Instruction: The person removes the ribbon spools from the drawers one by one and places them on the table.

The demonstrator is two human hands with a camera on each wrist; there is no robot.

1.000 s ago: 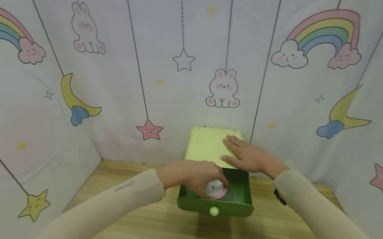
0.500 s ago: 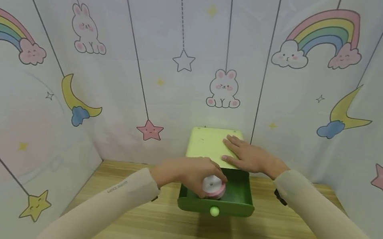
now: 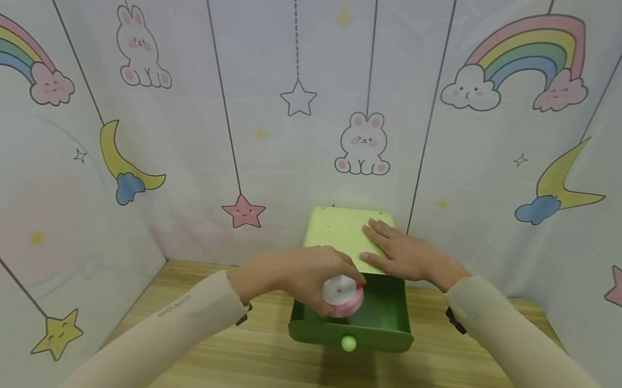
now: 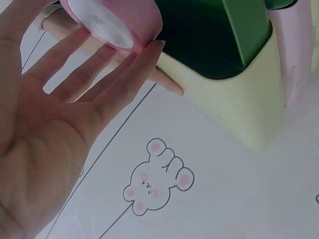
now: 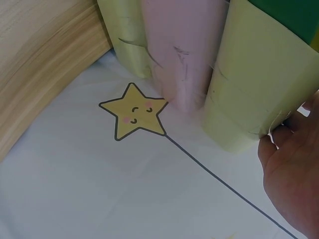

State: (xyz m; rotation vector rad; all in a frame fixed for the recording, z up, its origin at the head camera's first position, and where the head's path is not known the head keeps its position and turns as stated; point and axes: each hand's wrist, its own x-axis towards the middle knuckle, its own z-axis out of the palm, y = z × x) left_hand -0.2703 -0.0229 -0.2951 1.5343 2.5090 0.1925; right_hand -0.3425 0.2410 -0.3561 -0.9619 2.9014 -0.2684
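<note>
My left hand (image 3: pixel 300 272) grips a roll of pink ribbon (image 3: pixel 342 295) with a white core, thumb and fingers around its rim. The roll is over the left part of a pulled-out green drawer (image 3: pixel 319 334) with a light green knob. In the left wrist view, the pink ribbon roll (image 4: pixel 145 22) touches the fingertips of the left hand (image 4: pixel 50 114). My right hand (image 3: pixel 413 257) rests, fingers spread, on the pale yellow top of the drawer cabinet (image 3: pixel 332 229). The right wrist view shows only part of the right hand (image 5: pixel 296 169) against the cabinet's side.
The cabinet has stacked tiers, with a pink tier (image 5: pixel 184 55) between pale yellow ones. It stands on a wood-grain table (image 3: pixel 241 368) against a white cloth backdrop (image 3: pixel 227 111) printed with rabbits, stars and rainbows. Similar cloth walls flank the left and right.
My left hand has lifted the ribbon roll up and slightly left from inside the drawer. The right hand stays on the cabinet top, and the drawer has not moved.
</note>
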